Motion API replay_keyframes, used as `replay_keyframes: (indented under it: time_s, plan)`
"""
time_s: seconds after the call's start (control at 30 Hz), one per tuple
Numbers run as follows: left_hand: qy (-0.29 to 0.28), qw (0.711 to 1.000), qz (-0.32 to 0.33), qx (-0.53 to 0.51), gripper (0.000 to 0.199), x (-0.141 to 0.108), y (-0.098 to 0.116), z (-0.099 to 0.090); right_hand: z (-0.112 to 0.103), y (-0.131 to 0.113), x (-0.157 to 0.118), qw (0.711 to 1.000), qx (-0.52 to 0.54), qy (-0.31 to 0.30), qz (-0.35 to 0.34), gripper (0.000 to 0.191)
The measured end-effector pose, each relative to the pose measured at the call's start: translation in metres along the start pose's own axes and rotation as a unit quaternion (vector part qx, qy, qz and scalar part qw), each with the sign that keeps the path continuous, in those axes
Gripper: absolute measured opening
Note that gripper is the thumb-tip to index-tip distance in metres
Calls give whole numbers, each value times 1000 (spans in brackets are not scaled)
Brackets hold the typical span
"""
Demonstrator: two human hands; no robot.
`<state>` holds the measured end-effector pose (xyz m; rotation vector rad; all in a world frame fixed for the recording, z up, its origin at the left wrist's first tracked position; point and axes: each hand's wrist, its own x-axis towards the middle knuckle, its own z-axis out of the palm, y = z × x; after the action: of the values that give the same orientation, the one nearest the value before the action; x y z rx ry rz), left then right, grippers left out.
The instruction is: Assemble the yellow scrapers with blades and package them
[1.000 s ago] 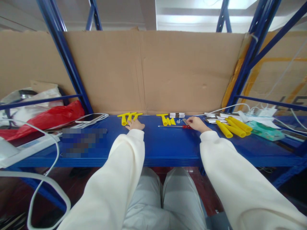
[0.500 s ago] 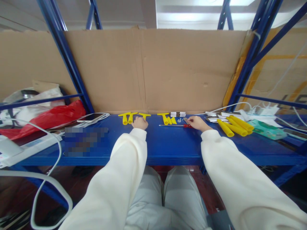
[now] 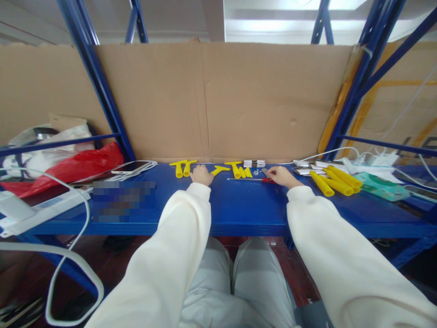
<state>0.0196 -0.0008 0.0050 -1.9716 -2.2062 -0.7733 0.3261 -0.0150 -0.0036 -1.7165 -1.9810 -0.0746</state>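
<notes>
My left hand [image 3: 201, 175] rests low over the blue tabletop with its fingers stretched forward. Right beside its thumb lies a yellow T-shaped plastic handle [image 3: 219, 170], tilted; whether they touch I cannot tell. Two more yellow T-shaped handles [image 3: 179, 169] stand just left of this hand, and another T-shaped handle [image 3: 235, 169] lies to the right. My right hand [image 3: 280, 176] is closed, its fingertips pinching a small flat greyish piece [image 3: 264, 171]. Beneath those fingers is a screwdriver [image 3: 267, 180] with a red handle. Small yellow pieces [image 3: 245, 172] and tiny metal screws [image 3: 256, 172] lie between the hands.
A stack of white-and-dark flat pieces [image 3: 254, 163] sits against the cardboard wall [image 3: 259, 100]. Several yellow tubes [image 3: 336, 182] and a green packet [image 3: 382, 187] lie at the right. A red bag [image 3: 85, 161], white cables and a power strip [image 3: 51, 212] occupy the left.
The T-shaped handle behind my left hand has turned and shifted right, now lying tilted beside the thumb. My left fingers have straightened. The right hand stays in place.
</notes>
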Motion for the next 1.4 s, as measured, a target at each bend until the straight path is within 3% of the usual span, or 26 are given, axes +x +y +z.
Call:
replay_keyframes:
  time_s: [0.2, 0.33, 0.57, 0.67, 0.87, 0.97, 1.1, 1.23, 1.4]
  plan:
    - [-49, 990, 134, 13, 47, -7, 2, 5, 0, 0, 1, 1000, -4, 4, 0, 23]
    - [-76, 989, 116, 56, 46, -7, 4, 5, 1, 1, 0, 1000, -3, 3, 3, 23]
    - [-16, 991, 75, 109, 36, -6, 7, 1, 1, 1, 1, 1000, 1, 7, -4, 23]
    - [-8, 990, 92, 103, 36, -6, 7, 1, 0, -1, 0, 1000, -3, -2, 5, 23]
    - [-71, 981, 176, 32, 53, -4, 4, 11, -1, -2, -1, 1000, -10, -2, 1, 24]
    - [-102, 979, 170, 49, 55, -3, 3, 15, -1, -2, 0, 1000, -16, -3, -2, 24]
    - [-84, 984, 148, 54, 50, -6, 4, 13, -1, -2, 0, 1000, -24, -3, 2, 24]
    - [-64, 987, 136, 64, 45, -12, 7, 8, -2, -2, -2, 998, -44, -5, 55, 25]
    - [-81, 986, 114, 86, 43, -15, 9, 3, -9, -6, -5, 983, -79, 17, 163, 26]
